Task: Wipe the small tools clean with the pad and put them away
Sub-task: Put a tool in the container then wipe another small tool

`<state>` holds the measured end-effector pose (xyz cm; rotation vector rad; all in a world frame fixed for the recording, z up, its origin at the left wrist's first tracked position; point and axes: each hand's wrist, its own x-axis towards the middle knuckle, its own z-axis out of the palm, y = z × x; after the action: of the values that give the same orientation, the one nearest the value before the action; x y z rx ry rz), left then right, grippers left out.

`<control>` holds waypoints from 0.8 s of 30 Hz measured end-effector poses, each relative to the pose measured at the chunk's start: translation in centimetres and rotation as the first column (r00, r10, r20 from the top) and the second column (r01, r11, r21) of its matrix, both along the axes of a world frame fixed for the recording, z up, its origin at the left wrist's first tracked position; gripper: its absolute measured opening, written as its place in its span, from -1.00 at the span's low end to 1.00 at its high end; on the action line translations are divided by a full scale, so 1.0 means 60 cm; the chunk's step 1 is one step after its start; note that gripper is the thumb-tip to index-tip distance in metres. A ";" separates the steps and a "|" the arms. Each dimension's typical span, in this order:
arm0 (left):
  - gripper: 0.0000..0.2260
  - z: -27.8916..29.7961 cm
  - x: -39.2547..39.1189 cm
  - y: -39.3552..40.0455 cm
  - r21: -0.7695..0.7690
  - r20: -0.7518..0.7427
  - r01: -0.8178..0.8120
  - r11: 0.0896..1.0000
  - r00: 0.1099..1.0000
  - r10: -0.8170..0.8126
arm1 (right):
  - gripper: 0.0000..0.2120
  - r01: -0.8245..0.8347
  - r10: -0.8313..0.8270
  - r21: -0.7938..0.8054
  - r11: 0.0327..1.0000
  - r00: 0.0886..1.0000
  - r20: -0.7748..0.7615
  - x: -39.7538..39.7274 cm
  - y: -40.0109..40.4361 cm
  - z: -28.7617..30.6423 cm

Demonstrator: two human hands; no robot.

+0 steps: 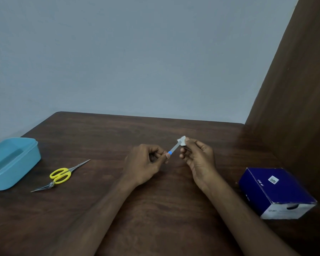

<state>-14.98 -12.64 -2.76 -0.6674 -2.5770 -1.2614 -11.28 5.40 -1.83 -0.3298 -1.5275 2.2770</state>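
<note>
My left hand [146, 163] pinches the blue-handled end of a thin metal nail file [174, 149] above the middle of the table. My right hand [199, 159] pinches a small white pad [182, 140] folded round the file's far tip. Yellow-handled scissors [63, 174] lie on the table to the left, with metal tweezers [42, 187] beside their handles. A light blue plastic box [17, 163] stands open at the far left edge.
A dark blue cardboard box [273, 191] lies on its side at the right, close to a brown wooden side panel [294, 108]. The dark wooden table [118, 130] ends at a pale wall behind.
</note>
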 end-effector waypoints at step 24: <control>-0.86 -0.002 -0.002 -0.003 0.002 -0.023 0.024 1.000 0.999 -0.024 | -0.94 -0.092 0.087 0.120 0.988 0.995 0.051 -0.007 0.018 -0.006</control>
<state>-15.12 -12.81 -2.89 -0.7109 -2.5557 -1.2564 -11.69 6.47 -2.21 -0.2859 -1.7284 2.2445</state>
